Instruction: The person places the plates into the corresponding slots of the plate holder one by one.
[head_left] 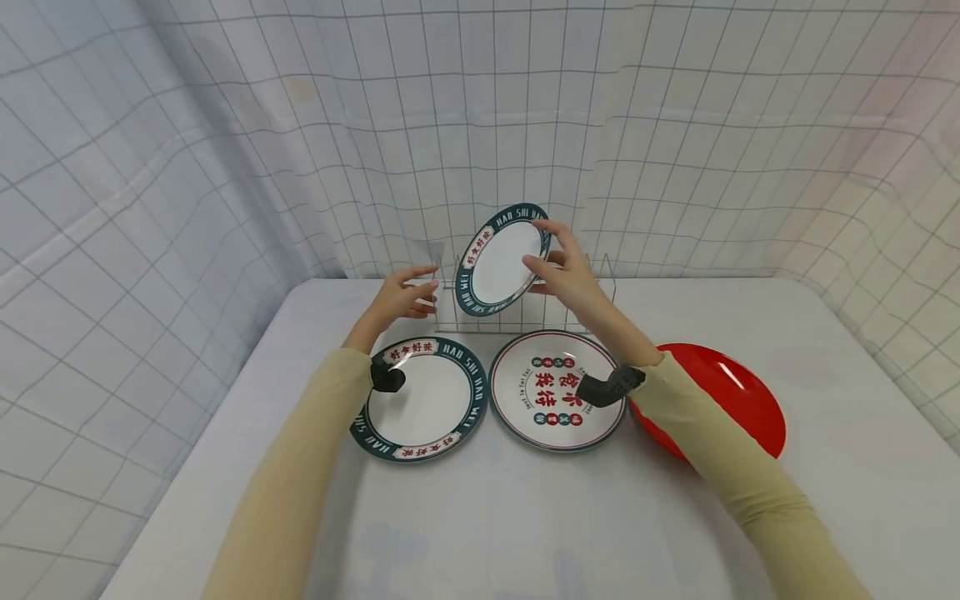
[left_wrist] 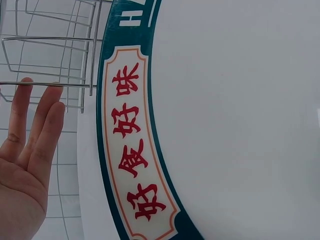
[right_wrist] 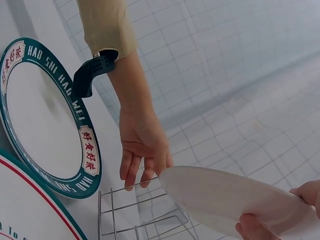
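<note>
My right hand (head_left: 564, 275) grips the right edge of a tilted plate (head_left: 498, 267) with a dark green rim. The plate is raised over the wire dish rack (head_left: 480, 327), and its pale underside shows in the right wrist view. Over at the rack's left end is my left hand (head_left: 401, 300), its extended fingertips right at a wire, as the left wrist view shows. Below that hand, a larger green-rimmed plate (head_left: 423, 404) lies flat on the table, partly overlapped by the left wrist strap.
A white plate (head_left: 517, 408) with red and green lettering lies at the middle. To its right, a large red plate (head_left: 738, 396) is partly covered by my right sleeve. A gridded white curtain (head_left: 480, 108) hangs behind the table (head_left: 480, 525).
</note>
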